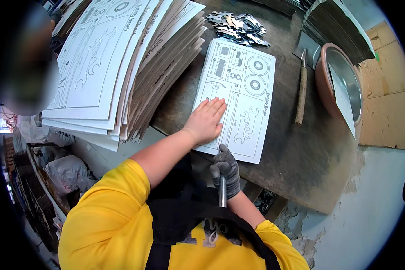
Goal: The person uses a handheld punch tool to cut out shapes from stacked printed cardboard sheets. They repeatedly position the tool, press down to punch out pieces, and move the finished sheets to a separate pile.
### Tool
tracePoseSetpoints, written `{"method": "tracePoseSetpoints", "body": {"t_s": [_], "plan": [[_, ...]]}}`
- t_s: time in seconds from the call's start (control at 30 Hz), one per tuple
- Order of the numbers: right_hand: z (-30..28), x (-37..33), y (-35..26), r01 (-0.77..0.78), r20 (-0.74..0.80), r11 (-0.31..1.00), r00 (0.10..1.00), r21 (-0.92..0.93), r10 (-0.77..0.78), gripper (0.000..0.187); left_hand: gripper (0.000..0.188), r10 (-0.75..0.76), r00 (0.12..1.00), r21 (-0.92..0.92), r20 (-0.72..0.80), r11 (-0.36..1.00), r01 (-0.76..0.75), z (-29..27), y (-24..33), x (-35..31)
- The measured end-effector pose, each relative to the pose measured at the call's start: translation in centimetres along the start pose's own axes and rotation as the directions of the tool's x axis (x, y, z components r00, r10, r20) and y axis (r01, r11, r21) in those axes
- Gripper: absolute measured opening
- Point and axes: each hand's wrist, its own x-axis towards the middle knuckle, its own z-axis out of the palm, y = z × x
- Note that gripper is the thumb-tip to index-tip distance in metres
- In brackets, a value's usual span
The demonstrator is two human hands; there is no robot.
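Note:
My bare left hand [207, 120] lies flat, fingers stretched out, on a small stack of white printed cards [263, 74] with line drawings of tools. The stack rests on the dark worktable [297, 166], near its front edge. My right hand [227, 168], in a grey glove, is closed around a shiny metal rod [222, 193] just off the stack's near edge. The rod's lower end disappears against my apron, so I cannot tell what tool it belongs to. Beyond the cards sits a loose heap of small metal wrenches [238, 28].
A tall, leaning pile of similar printed cards [94, 76] stands at the left. To the right lie a flat-bladed tool with a wooden handle [302, 96] and a pinkish bowl [321, 81] holding a white sheet [341, 96]. Stacked boards [335, 31] stand behind it.

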Motion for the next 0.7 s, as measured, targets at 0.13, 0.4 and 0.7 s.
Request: {"method": "tracePoseSetpoints", "body": {"t_s": [0.13,0.4,0.7], "plan": [[-0.5,1.3,-1.8,0.106,-0.085,0.994,0.991,0.011,-0.105,0.021,0.053,-0.001,0.999,0.049,0.039,0.999,-0.001,0.2,0.2,-0.1],[-1.2,0.6,1.1,-0.392,0.144,0.913,0.916,0.115,0.375,0.026,0.054,0.005,1.0,0.024,-0.003,1.0,-0.005,0.9,0.0,-0.3],[-10.9,-1.2,-3.8,-0.051,-0.357,0.613,0.773,0.789,0.524,0.029,0.042,0.403,0.913,0.063,0.064,0.911,-0.406,-1.6,5.1,-4.8]]}}
